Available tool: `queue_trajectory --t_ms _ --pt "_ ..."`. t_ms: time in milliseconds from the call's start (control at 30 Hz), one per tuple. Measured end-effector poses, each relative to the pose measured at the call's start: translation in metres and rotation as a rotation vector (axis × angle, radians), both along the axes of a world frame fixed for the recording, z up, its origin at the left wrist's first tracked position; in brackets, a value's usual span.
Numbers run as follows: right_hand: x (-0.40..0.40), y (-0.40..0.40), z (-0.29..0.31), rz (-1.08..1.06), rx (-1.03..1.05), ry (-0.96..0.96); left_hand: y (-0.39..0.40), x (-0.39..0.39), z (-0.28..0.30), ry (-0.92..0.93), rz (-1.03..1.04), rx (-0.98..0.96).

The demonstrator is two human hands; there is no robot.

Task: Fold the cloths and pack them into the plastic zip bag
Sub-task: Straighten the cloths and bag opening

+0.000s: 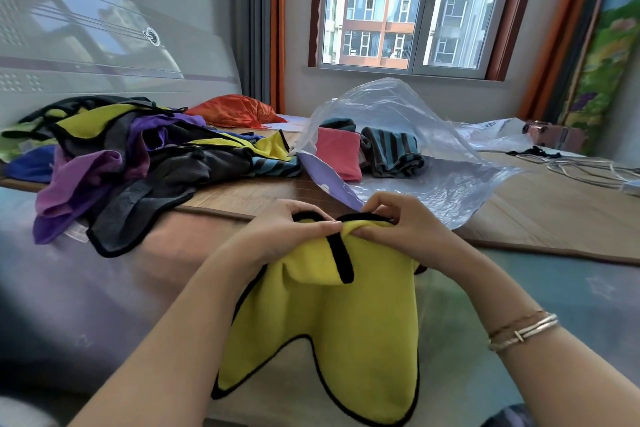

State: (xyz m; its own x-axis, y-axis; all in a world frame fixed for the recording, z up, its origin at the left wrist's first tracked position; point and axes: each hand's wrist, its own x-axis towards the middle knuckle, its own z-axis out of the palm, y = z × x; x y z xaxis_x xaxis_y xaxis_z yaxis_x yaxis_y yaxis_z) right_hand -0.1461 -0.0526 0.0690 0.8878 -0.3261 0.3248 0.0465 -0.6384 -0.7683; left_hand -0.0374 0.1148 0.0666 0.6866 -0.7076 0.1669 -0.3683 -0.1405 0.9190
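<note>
Folding step: left hand (294, 222) and right hand (398, 218) pinch the yellow cloth (329, 315) at its top edge. Next, probably halve it, then bag (433, 135) at one o'clock.

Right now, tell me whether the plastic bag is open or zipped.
Open: the plastic bag gapes toward the person, with a pink cloth and a striped cloth visible inside.

My hands grip a yellow cloth (332, 315): matt, fleecy microfibre, black stitched binding. Zip bag (415, 135) at 1 o'clock: thin clear plastic, glossy, crinkled. Cloth pile (138, 156) at 10 o'clock: same matt nap. Mat (540, 212) beneath: woven, wood-toned. Bracelets (523, 331): shiny metal.
</note>
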Motion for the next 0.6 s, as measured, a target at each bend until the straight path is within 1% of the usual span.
queue_trajectory --t_ms 67,200,267,433,533,600 --pt "-0.004 -0.002 0.002 0.03 0.016 0.053 0.0 0.003 0.0 -0.039 0.073 -0.025" --pt "-0.017 -0.013 0.004 0.06 0.052 0.202 0.004 0.015 -0.001 -0.114 0.335 -0.138" --pt "-0.023 -0.02 0.006 0.049 0.084 0.206 0.007 0.023 -0.002 -0.13 0.408 -0.179" --pt "-0.025 -0.019 0.009 0.059 0.355 0.074 0.004 0.028 -0.011 -0.069 0.375 -0.143" --pt "-0.022 -0.013 0.01 0.062 0.442 0.05 0.002 0.025 -0.007 0.086 0.337 -0.205" --pt "-0.021 -0.008 0.012 0.135 0.515 0.047 0.002 0.02 -0.001 0.19 0.293 -0.29"
